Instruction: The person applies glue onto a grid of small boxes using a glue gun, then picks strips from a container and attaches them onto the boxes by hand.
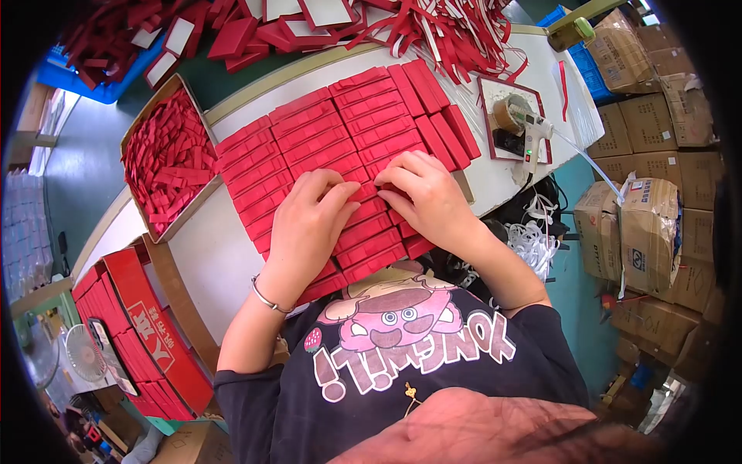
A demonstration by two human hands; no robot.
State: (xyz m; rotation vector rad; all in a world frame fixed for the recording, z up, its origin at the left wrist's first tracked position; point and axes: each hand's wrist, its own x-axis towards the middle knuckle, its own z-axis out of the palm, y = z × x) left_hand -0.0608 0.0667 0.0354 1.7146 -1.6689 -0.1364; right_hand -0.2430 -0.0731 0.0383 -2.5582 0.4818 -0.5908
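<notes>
Rows of small red boxes lie packed side by side on the white table, many with a flat red ribbon bow across the top. Over the middle of these rows, my left hand has its thumb and forefinger pinched together. My right hand faces it, fingers bent and pinched close by. A piece of red ribbon shows between the two sets of fingertips, resting on one box. The fingers partly cover that ribbon and the box under it.
To the left stands a carton of loose red ribbon bows. A glue gun and a tape roll lie at the right on a framed tray. Red ribbons heap at the back. Cardboard boxes stack beyond the table's right side.
</notes>
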